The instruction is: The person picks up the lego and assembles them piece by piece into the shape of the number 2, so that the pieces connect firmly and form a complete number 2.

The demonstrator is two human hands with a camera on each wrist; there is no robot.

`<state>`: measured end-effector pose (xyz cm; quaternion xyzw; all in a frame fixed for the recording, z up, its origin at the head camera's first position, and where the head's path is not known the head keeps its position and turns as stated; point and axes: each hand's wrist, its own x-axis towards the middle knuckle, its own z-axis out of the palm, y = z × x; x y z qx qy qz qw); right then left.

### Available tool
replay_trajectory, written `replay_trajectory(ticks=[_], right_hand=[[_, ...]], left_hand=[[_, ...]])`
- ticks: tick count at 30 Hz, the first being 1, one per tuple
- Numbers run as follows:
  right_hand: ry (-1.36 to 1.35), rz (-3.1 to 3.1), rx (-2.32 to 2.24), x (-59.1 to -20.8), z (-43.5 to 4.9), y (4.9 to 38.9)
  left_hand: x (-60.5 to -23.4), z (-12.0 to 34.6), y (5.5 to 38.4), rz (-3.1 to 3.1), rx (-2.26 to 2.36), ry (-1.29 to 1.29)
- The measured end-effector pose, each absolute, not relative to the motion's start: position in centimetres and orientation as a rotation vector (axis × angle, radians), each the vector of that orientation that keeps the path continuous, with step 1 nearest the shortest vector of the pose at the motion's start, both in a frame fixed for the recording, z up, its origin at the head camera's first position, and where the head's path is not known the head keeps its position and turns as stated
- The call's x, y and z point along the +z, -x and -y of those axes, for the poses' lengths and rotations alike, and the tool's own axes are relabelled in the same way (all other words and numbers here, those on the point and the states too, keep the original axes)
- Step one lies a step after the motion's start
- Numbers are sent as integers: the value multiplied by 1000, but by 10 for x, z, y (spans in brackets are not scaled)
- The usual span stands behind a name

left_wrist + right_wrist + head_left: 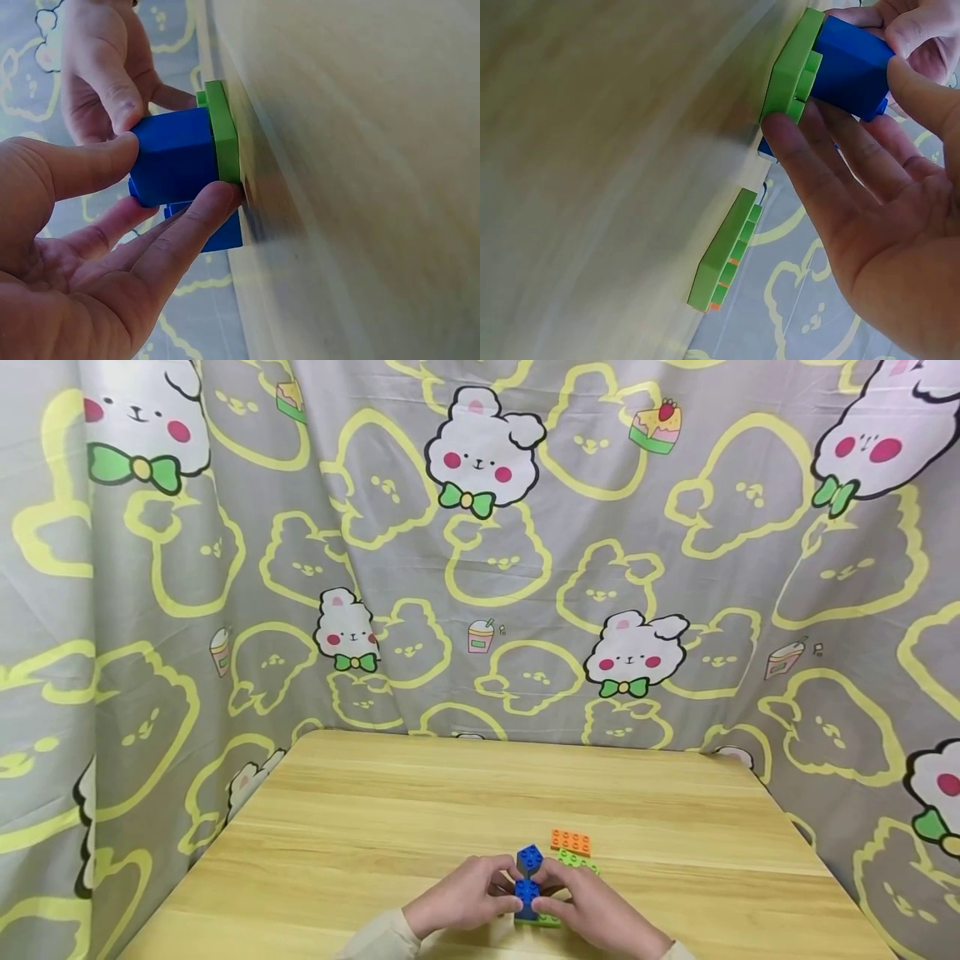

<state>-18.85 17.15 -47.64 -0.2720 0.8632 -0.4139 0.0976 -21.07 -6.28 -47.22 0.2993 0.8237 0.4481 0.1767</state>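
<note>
A blue brick (pixel 527 892) sits on one end of a flat green studded brick (pixel 547 922) near the table's front. From the left side, my left hand (pixel 468 895) pinches the blue brick; its thumb (pixel 97 161) is on the upper edge and a fingertip reaches the green brick's edge. My right hand (pixel 592 906) holds the same pair from the right, thumb on the blue brick and a fingertip against the green brick (pixel 791 71). Just beyond the fingers stands a second blue brick (pixel 529 857), partly hidden by the hands.
Behind the right hand another flat green brick (pixel 577 860) lies on the wooden table (pixel 375 827), with a flat orange brick (pixel 571 841) beyond it. A patterned grey curtain (pixel 480 568) hangs around the table's back and sides.
</note>
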Motion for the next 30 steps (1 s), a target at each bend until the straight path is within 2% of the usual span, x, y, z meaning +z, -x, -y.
replay_trajectory(ticks=[20,30], right_hand=[[793,-2551,-1214,-470,-179,194],[733,-2914,-1034,-463,-200,204]], left_hand=[[-471,62,212,-2363,1241,-849],[-470,60,210,-2388,1214,-813]])
